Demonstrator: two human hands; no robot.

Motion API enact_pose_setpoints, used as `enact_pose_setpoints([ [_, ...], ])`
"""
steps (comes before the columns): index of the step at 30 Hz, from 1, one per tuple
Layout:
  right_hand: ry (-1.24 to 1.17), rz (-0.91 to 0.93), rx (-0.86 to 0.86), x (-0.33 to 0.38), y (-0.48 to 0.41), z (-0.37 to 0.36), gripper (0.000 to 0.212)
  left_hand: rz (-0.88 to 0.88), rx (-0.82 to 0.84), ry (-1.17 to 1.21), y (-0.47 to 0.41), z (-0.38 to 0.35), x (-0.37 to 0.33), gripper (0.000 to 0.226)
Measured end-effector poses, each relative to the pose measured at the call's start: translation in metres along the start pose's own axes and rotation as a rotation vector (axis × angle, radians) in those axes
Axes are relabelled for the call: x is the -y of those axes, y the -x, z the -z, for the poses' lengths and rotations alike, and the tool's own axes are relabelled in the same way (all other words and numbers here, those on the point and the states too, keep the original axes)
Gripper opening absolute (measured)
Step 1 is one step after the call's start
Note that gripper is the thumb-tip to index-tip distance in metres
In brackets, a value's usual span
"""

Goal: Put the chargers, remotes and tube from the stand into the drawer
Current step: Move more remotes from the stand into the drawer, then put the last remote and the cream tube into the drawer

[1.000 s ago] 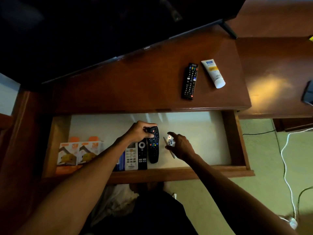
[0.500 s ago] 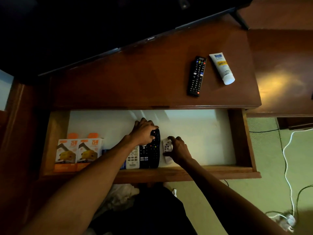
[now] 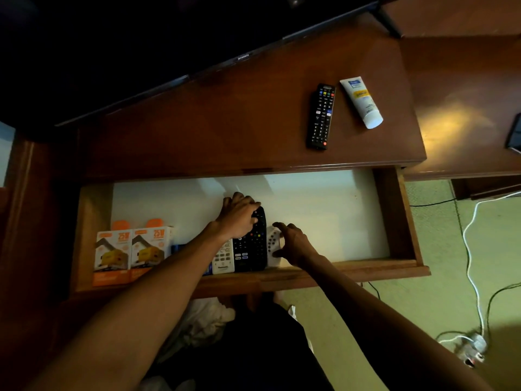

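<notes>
Stand (image 3: 253, 114): dark wood, polished, glossy (lamp glare at right). Drawer (image 3: 394, 215): wood walls, smooth pale matt floor. Tube (image 3: 362, 101): glossy white plastic. Remotes: matt plastic. Boxes (image 3: 132, 249): printed card.

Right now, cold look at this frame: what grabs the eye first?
The pale floor of the open drawer, where the left hand rests on a black remote and the right hand touches a small white remote beside it. Next, the long black remote and white tube, side by side on the stand top. Two orange boxes sit at the drawer's left.
</notes>
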State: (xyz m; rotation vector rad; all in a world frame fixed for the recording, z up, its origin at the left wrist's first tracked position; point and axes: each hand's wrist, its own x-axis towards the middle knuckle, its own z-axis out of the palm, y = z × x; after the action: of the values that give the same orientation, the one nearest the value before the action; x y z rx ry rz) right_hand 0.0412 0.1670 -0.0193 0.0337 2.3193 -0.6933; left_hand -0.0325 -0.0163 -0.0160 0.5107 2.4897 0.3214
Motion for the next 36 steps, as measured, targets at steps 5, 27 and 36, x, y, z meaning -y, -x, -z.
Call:
enact_pose_setpoints([
  [5, 0.047, 0.019, -0.048, 0.005, 0.019, 0.038, 0.075, -0.055, -0.08, 0.219, 0.023, 0.03, -0.008, 0.043],
  [27, 0.1, 0.041, -0.568, -0.035, -0.046, 0.333, 0.054, 0.177, -0.429, 0.474, -0.14, 0.182, -0.152, 0.064],
  [36, 0.077, -0.005, -0.451, -0.053, -0.082, 0.333, 0.064, 0.269, -0.377, 0.416, -0.193, 0.171, -0.179, 0.077],
])
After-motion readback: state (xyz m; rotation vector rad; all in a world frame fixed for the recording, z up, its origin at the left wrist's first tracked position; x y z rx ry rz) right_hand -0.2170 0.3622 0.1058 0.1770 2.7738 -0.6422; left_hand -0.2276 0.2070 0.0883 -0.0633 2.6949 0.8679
